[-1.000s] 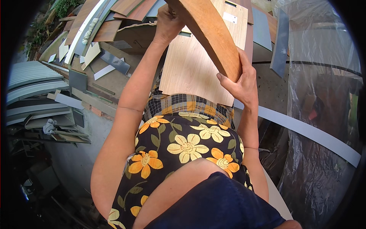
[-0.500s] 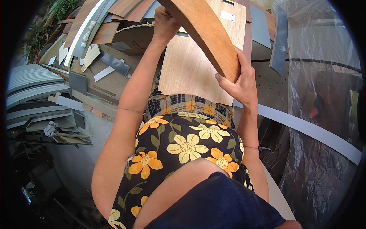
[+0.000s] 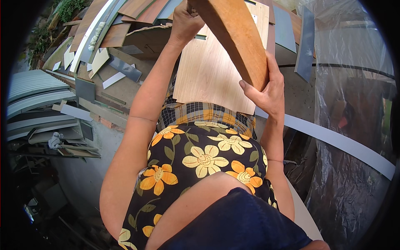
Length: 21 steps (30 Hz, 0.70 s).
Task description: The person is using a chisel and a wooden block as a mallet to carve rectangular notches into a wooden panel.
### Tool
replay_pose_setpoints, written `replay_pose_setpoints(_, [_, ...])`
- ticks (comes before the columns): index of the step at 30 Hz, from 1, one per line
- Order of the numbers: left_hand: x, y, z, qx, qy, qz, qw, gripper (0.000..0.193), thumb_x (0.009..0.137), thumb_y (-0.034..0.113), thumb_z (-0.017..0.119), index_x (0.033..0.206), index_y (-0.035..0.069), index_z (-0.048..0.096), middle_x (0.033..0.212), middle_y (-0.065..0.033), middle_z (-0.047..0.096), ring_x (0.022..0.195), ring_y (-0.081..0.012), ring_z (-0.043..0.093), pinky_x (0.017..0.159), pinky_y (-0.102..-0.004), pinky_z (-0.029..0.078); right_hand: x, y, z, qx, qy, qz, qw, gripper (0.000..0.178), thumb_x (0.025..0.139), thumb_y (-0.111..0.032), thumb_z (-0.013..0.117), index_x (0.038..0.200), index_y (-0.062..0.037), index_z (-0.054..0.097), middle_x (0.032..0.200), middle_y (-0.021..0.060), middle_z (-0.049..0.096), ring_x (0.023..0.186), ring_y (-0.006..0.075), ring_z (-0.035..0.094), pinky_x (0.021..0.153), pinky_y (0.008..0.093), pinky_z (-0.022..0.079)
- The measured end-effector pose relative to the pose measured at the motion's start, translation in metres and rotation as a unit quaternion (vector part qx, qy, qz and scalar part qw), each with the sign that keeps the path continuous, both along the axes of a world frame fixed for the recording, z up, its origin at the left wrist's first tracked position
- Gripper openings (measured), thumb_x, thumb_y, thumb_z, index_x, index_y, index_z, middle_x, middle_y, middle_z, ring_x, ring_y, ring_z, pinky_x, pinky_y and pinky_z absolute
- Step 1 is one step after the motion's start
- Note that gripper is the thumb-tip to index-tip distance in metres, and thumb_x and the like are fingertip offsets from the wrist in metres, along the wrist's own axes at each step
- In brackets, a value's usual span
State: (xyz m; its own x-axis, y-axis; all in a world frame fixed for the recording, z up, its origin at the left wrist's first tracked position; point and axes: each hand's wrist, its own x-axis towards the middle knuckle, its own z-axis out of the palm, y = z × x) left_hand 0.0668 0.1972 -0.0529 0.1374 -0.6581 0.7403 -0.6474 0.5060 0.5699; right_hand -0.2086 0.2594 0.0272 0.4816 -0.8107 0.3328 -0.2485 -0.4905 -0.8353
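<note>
Left hand (image 3: 185, 24) curled on brown wood (image 3: 235, 35), right hand (image 3: 270, 89) wrapped round its end, I held it above the pale board (image 3: 210, 85).

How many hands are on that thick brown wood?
2: the left hand at the upper-left edge of the brown wood, the right hand at its lower end. Some fingers are hidden.

Soft daylight; dark, perhaps blurry rim

The sole view looked down from the wearer's head, close over the shirt (image 3: 205, 160), facing forward past the forearms (image 3: 153, 85) to the wood (image 3: 239, 41), wide and dark-rimmed.
</note>
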Motion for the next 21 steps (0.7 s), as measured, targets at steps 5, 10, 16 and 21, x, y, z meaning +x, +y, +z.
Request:
replay_pose_setpoints(5, [-0.010, 0.001, 0.000, -0.050, 0.031, 0.069, 0.996, 0.020, 0.086, 0.015, 0.066, 0.099, 0.000, 0.062, 0.074, -0.0095, 0.065, 0.070, -0.0235, 0.063, 0.064, -0.0354, 0.050, 0.003, -0.002, -0.008, 0.011, 0.091, -0.045, 0.995, 0.069, 0.061, -0.019, 0.071, 0.126, -0.0050, 0.053, 0.095, 0.0170, 0.069, 0.080, 0.0283, 0.069, 0.076, 0.0337, 0.053])
replay_pose_setpoints(10, [-0.016, 0.008, 0.017, 0.042, 0.161, 0.037, 0.985, 0.014, 0.081, 0.004, 0.060, 0.072, 0.001, 0.050, 0.063, -0.0016, 0.052, 0.059, -0.0126, 0.051, 0.054, -0.0315, 0.042, -0.008, 0.000, -0.002, 0.031, 0.045, -0.065, 0.996, 0.071, 0.061, -0.019, 0.072, 0.127, -0.0039, 0.052, 0.099, 0.0171, 0.068, 0.084, 0.0262, 0.069, 0.080, 0.0343, 0.052])
replay_pose_setpoints(16, [-0.023, 0.005, 0.010, 0.087, 0.292, -0.066, 0.950, 0.012, 0.081, 0.004, 0.059, 0.071, 0.003, 0.051, 0.061, -0.0008, 0.051, 0.057, -0.0114, 0.051, 0.052, -0.0299, 0.042, -0.004, 0.001, 0.000, 0.038, 0.052, -0.017, 0.998, 0.071, 0.060, -0.019, 0.073, 0.127, -0.0036, 0.052, 0.094, 0.0168, 0.069, 0.082, 0.0249, 0.069, 0.077, 0.0326, 0.052])
replay_pose_setpoints(21, [-0.016, -0.009, -0.007, 0.026, 0.283, 0.012, 0.959, 0.011, 0.085, 0.006, 0.064, 0.077, 0.002, 0.057, 0.068, 0.0003, 0.060, 0.064, -0.0051, 0.057, 0.056, -0.0245, 0.047, -0.001, -0.005, -0.020, 0.033, 0.082, -0.063, 0.994, 0.071, 0.061, -0.019, 0.072, 0.128, -0.0028, 0.052, 0.096, 0.0181, 0.069, 0.083, 0.0269, 0.069, 0.078, 0.0347, 0.052])
